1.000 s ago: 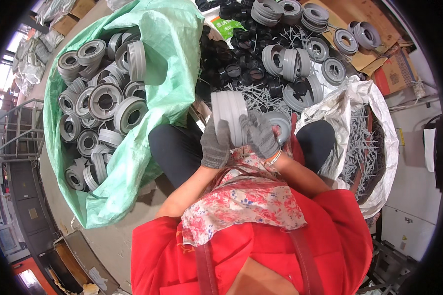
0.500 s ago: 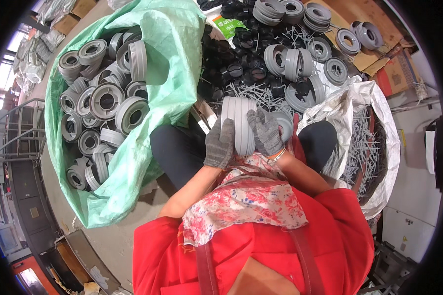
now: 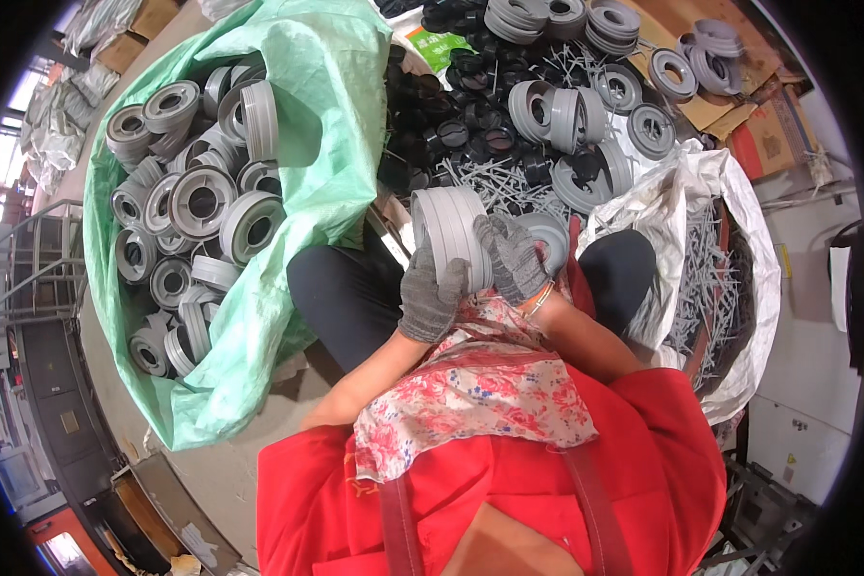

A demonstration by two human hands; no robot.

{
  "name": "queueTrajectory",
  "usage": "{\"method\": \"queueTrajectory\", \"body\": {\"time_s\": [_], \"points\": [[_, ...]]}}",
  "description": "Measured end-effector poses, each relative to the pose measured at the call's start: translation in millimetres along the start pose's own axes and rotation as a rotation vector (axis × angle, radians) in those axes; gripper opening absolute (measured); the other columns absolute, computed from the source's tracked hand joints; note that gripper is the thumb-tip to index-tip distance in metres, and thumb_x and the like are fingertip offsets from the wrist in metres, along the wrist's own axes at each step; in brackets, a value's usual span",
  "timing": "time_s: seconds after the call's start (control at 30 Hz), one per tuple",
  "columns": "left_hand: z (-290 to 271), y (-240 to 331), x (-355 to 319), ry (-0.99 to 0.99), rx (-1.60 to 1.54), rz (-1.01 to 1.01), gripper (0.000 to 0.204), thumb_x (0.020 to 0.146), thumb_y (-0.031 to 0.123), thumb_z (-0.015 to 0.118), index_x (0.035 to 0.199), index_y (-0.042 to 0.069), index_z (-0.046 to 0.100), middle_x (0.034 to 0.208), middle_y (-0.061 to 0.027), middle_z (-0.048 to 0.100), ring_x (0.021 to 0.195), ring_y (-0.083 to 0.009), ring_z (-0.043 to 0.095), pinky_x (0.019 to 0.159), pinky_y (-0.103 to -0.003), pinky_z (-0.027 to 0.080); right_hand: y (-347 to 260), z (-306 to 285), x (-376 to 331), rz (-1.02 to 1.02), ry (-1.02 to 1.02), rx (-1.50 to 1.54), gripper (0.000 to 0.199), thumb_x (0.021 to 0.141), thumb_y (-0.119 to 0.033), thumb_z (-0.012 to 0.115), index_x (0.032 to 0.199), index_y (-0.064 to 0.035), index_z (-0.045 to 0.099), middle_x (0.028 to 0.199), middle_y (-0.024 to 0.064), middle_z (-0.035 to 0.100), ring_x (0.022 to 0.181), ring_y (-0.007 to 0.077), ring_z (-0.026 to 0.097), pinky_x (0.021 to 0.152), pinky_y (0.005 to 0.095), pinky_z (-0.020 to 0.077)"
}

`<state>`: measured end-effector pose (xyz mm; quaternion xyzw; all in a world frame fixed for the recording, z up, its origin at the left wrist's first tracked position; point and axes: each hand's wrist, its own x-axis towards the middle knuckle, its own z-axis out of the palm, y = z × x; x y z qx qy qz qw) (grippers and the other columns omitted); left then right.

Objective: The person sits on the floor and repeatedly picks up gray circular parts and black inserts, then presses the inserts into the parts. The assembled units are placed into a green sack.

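Observation:
Between my gloved hands is a grey ribbed plastic ring piece [image 3: 448, 235], held over my lap and tilted. My left hand [image 3: 432, 296] grips its lower left side, with fingers closed around the edge. My right hand [image 3: 512, 259] is closed on its right side. Another grey ring piece [image 3: 549, 236] lies partly hidden just beyond my right hand. Ahead of the hands is a heap of black plastic caps [image 3: 461, 120], with thin grey plastic sticks [image 3: 499, 184] scattered at its near edge.
At the left a green woven sack [image 3: 326, 144] holds several grey ring pieces [image 3: 202, 202]. A white sack [image 3: 754, 317] full of grey sticks [image 3: 698, 298] stands at the right. More grey rings [image 3: 557, 115] lie on the heap, and cardboard [image 3: 770, 130] is at the far right.
The held ring piece has tilted and shifted slightly left. My left hand has moved lower and around its near edge, while my right hand stays on the right side.

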<state>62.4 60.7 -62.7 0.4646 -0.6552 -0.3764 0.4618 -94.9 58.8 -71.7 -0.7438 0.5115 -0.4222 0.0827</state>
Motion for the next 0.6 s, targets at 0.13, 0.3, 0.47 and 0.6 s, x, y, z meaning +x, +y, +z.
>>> {"method": "queueTrajectory", "body": {"time_s": [0.13,0.3,0.47,0.6], "points": [[-11,-43,14,-0.014,0.07,-0.331,0.045,0.088,0.029,0.055,0.117,-0.006,0.053,0.096,-0.0218,0.064,0.083,-0.0309,0.063,0.073,-0.039,0.05,-11,7,-11,0.602,-0.148,0.45,0.013,0.089,-0.014,0.053,0.091,-0.0019,0.057,0.083,0.0194,0.058,0.075,0.0344,0.058,0.067,0.043,0.0451],[-34,-6,59,0.207,-0.379,-0.762,0.059,0.089,0.051,0.05,0.115,-0.001,0.058,0.102,-0.0129,0.063,0.089,-0.0216,0.062,0.077,-0.033,0.05,-40,-6,-12,0.498,-0.209,0.381,0.012,0.088,-0.013,0.054,0.082,-0.0029,0.055,0.078,0.0164,0.055,0.073,0.0355,0.056,0.059,0.0425,0.0426],[-35,-13,40,0.146,-0.253,-0.349,0.057,0.074,0.021,0.076,0.122,0.001,0.053,0.105,-0.008,0.063,0.092,-0.0162,0.06,0.079,-0.03,0.05,6,-15,-1,0.297,-0.437,0.188,0.031,0.093,-0.032,0.048,0.087,-0.0033,0.057,0.071,0.017,0.059,0.069,0.0366,0.059,0.064,0.0459,0.0462],[-40,-13,49,0.05,-0.141,-0.512,0.076,0.069,0.018,0.081,0.133,0.005,0.043,0.114,-0.0097,0.061,0.099,-0.0175,0.061,0.085,-0.031,0.049,67,-12,38,0.586,-0.569,0.037,0.037,0.09,-0.043,0.053,0.099,-0.0076,0.062,0.102,0.017,0.063,0.089,0.03,0.064,0.075,0.0369,0.0522]]}}
